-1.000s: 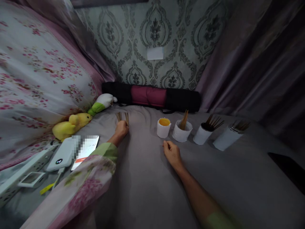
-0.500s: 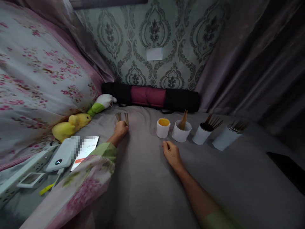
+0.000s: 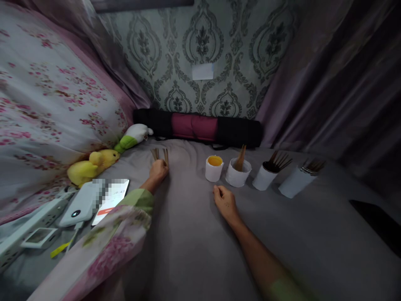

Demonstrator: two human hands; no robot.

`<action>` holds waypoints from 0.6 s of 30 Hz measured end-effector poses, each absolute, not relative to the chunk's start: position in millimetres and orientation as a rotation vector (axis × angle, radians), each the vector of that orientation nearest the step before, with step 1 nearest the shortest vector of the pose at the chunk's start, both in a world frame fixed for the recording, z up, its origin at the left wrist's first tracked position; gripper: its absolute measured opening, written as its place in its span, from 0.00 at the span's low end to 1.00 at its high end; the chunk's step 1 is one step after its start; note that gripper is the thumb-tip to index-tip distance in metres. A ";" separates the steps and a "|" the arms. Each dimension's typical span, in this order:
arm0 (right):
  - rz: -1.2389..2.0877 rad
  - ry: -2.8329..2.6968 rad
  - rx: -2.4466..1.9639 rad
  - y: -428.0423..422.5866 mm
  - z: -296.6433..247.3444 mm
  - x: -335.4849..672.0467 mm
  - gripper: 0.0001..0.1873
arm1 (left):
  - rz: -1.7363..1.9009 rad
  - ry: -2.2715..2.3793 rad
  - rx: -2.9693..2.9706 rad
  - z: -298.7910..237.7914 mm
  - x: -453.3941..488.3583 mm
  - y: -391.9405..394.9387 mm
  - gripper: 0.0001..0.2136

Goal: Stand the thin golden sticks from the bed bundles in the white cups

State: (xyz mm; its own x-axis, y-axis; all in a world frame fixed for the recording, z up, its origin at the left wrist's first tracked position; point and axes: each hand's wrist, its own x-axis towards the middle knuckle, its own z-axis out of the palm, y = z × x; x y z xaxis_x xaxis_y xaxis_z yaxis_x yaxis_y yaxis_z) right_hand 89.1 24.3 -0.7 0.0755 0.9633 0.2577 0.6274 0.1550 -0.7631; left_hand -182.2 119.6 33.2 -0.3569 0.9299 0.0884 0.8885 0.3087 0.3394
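White cups point(image 3: 214, 172) on grey cloth point(image 3: 194, 238)

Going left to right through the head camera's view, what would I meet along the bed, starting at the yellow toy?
Yellow plush toy, left hand with thin sticks, yellow-lined cup, wide white cup, dark-lined cup, tilted white container, black flat object.
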 end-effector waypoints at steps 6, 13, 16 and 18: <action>0.525 -1.642 -1.564 24.0 -0.1 89.2 0.21 | 0.489 2.431 1.742 33.5 -181.6 120.4 0.11; 0.530 -1.648 -1.575 25.2 -0.6 88.4 0.21 | 0.474 2.425 1.799 33.1 -181.5 119.4 0.13; 0.533 -1.649 -1.570 25.9 -2.1 88.7 0.21 | 0.477 2.410 1.814 34.5 -181.7 118.5 0.13; 0.531 -1.646 -1.572 26.4 -3.5 89.0 0.21 | 0.482 2.403 1.809 36.1 -181.6 117.9 0.13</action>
